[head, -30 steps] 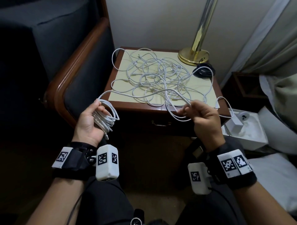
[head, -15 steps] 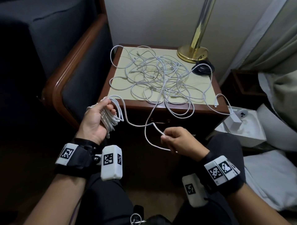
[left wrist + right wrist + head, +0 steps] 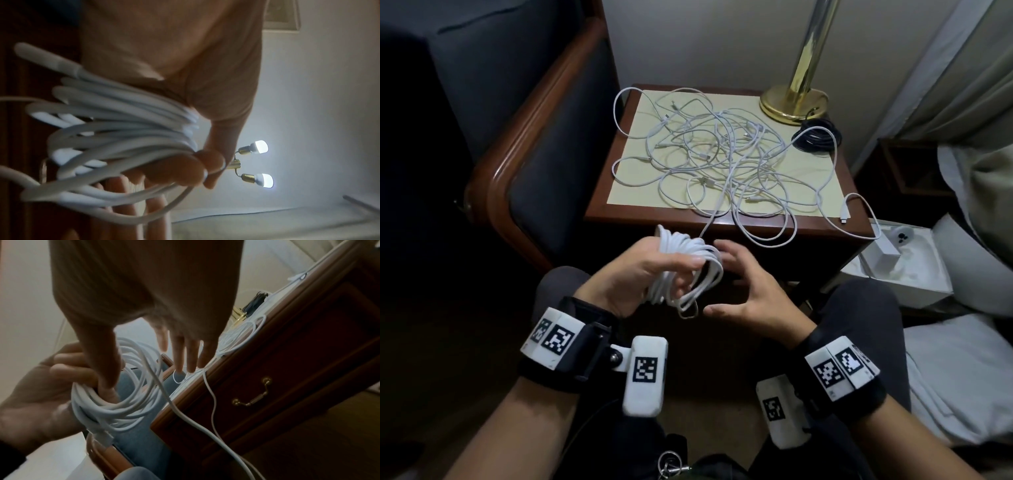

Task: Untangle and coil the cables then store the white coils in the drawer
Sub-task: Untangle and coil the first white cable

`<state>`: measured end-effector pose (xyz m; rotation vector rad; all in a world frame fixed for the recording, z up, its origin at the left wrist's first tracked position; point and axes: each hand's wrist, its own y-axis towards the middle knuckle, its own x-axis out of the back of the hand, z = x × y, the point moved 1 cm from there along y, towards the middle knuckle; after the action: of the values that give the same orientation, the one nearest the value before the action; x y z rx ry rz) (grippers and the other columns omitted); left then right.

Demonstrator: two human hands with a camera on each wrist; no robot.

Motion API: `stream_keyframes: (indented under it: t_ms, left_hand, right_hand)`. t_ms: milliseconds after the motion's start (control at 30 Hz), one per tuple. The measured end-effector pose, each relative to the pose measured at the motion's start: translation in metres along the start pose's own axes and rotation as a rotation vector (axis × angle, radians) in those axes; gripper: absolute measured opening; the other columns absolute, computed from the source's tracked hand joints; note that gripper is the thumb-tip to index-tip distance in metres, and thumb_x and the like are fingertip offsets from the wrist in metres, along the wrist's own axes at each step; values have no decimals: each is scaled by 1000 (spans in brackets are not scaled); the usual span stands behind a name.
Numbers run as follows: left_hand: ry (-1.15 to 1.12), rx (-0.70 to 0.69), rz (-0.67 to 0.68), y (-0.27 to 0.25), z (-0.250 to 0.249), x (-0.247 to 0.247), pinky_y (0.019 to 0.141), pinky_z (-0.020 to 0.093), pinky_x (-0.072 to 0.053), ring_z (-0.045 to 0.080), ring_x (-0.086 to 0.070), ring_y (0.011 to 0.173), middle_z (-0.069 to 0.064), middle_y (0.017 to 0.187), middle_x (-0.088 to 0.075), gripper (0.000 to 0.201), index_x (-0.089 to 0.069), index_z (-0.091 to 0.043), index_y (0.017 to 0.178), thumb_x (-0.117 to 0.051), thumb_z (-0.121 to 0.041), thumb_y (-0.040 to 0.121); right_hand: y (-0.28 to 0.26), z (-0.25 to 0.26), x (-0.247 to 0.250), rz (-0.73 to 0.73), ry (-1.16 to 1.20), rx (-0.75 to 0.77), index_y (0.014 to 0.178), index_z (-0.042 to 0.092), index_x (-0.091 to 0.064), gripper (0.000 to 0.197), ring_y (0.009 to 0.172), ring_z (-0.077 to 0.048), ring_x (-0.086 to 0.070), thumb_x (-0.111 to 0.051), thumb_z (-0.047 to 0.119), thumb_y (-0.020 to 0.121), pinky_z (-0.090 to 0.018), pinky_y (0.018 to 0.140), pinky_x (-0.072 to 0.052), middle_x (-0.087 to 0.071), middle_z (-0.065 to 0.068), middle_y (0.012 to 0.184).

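Head view, centre frame: left hand (image 3: 633, 274) grips the white coil (image 3: 688, 270), loops hanging lengthwise. Right hand (image 3: 743, 291), fingers spread and holding nothing, sits just right of it.

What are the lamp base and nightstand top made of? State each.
Lamp base: likely polished brass or brass-plated metal, with a shiny golden reflective surface. Nightstand top: probably glossy varnished reddish wood around a matte cream inlay, material unclear.
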<state>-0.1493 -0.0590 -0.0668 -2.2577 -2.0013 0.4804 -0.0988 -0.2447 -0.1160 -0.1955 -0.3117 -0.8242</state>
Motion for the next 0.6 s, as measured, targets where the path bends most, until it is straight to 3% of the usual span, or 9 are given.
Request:
stream_keyframes:
  t_ms: [67, 133, 200, 233, 367, 433, 467, 533, 600]
  left_hand:
    - [-42, 6, 59, 0, 1, -7, 47, 25, -38, 13, -45, 46, 0, 52, -46, 13, -63, -14, 68, -64, -15, 81]
    - [-85, -10, 66, -1, 4, -7, 47, 23, -36, 12, -42, 44, -1, 51, -41, 20, -60, -16, 62, -61, -15, 82]
    - [-164, -28, 31, -5, 7, 0, 47, 20, -36, 10, -38, 43, -1, 50, -37, 15, -58, -13, 65, -68, -15, 77]
    - [-217, -34, 14, -7, 9, 5, 49, 19, -36, 9, -37, 42, -3, 49, -36, 17, -59, -12, 65, -74, -17, 70]
    - [-492, -68, -110, -17, 11, 32, 57, 20, -44, 5, -39, 38, -9, 45, -38, 38, -65, -13, 62, -93, -30, 42]
    - [-579, -129, -180, -20, 7, 44, 58, 18, -48, 4, -40, 40, -11, 46, -39, 29, -63, -15, 65, -87, -28, 55]
    - [-609, -165, -219, -21, 4, 48, 60, 18, -49, 3, -41, 41, -11, 47, -40, 19, -61, -16, 67, -77, -25, 70]
    - [-641, -211, -299, -22, -1, 52, 64, 18, -49, 2, -42, 44, -12, 48, -40, 20, -55, -17, 73, -49, -22, 92]
    - [-636, -246, -353, -21, -4, 52, 63, 16, -47, 3, -43, 45, -11, 48, -41, 18, -51, -17, 76, -44, -21, 92]
  right_hand:
    - [0, -3, -6, 42, 241, -25, 130, 18, -49, 73, 108, -19, -64, -82, 9, 66, -37, 92, -52, -65, -3, 118]
    - [-1, -7, -5, 13, 391, -97, 111, 8, -58, 44, 74, -27, -67, -76, -2, 72, -35, 69, -57, -68, -15, 87]
    - [-4, -13, 0, -56, 394, -150, 92, 3, -59, 23, 47, -21, -57, -73, -6, 76, -29, 50, -51, -58, -15, 61]
    - [-6, -18, 3, -90, 405, -169, 85, 3, -57, 19, 41, -17, -52, -71, -8, 76, -24, 44, -47, -53, -13, 56]
    - [-13, -41, 13, -177, 440, -231, 72, 4, -52, 23, 39, -11, -47, -70, -11, 74, -17, 44, -40, -51, -8, 54]
    - [-15, -52, 14, -266, 448, -273, 71, 3, -54, 21, 42, -9, -50, -72, -9, 73, -18, 47, -41, -55, -7, 55]
    - [-16, -57, 14, -332, 453, -295, 70, 3, -56, 20, 44, -9, -51, -73, -7, 73, -18, 49, -42, -56, -5, 55]
    - [-18, -63, 13, -456, 458, -314, 66, 3, -57, 19, 45, -8, -50, -74, -2, 74, -18, 49, -42, -57, -2, 53]
    - [-18, -62, 8, -508, 464, -302, 64, 3, -55, 22, 43, -10, -47, -73, 1, 77, -19, 47, -41, -54, -3, 50]
